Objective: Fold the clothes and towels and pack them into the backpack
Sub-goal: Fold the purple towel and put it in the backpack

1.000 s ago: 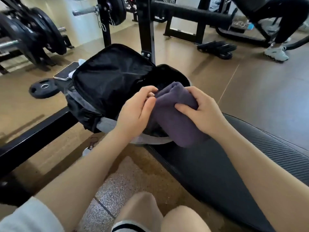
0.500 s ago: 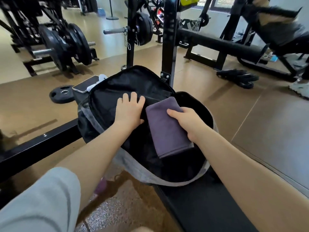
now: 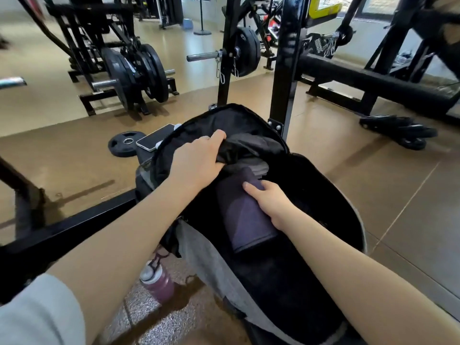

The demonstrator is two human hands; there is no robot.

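A person's left hand [image 3: 196, 160] grips a bunched fold of black lining at 11 o'clock inside the open backpack [image 3: 348, 195], while the right hand [image 3: 270, 202] presses a folded purple towel [image 3: 242, 220] into the main compartment, thumb on top and fingers hidden behind it. Should the lining slip, the towel could snag and unfold; a water bottle [image 3: 156, 282] stands on the floor at 7 o'clock.
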